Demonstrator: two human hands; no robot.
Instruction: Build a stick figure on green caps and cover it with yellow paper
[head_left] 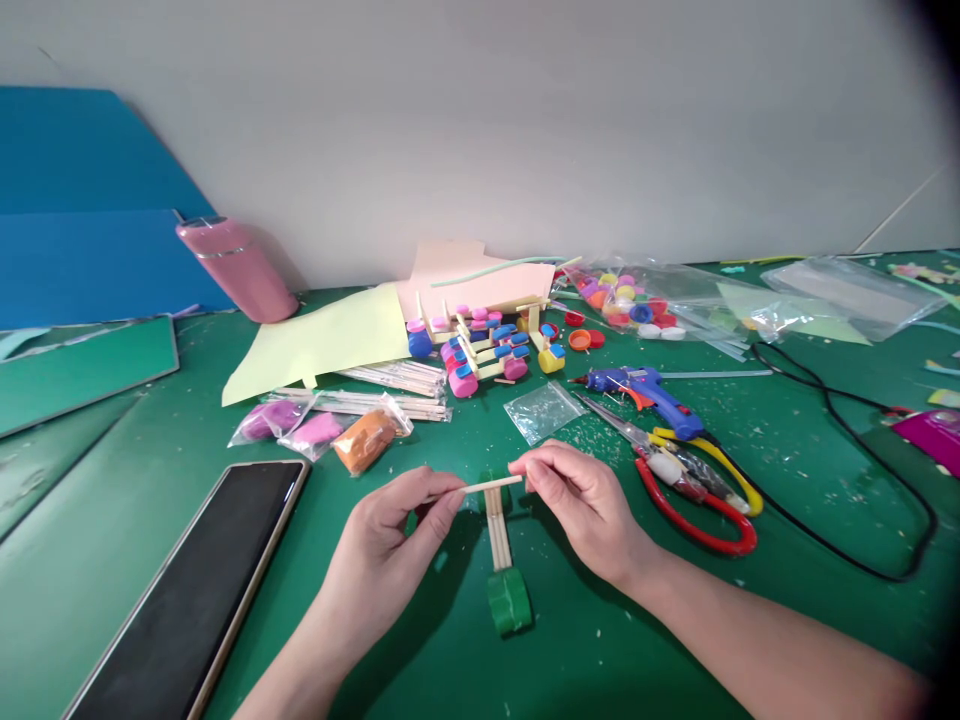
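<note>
My left hand (405,525) pinches one end of a thin pale wooden stick (491,485) between thumb and fingers. At the stick's other end, the thumb and fingertips of my right hand (581,500) close on it. The stick lies crosswise over a small piece built from wooden sticks side by side (499,540). A green bottle cap (510,602) sits at the near end of that piece, and another green round part at its far end is partly covered by the held stick. Whether the held stick touches the piece, I cannot tell.
A phone (187,590) lies at left, near bagged clay (367,440) and stick bundles (382,403). Finished cap-and-stick pieces (484,350) stand behind. At right are a blue glue gun (649,395) with a black cord, red-handled scissors (697,530) and yellow-handled pliers (739,480).
</note>
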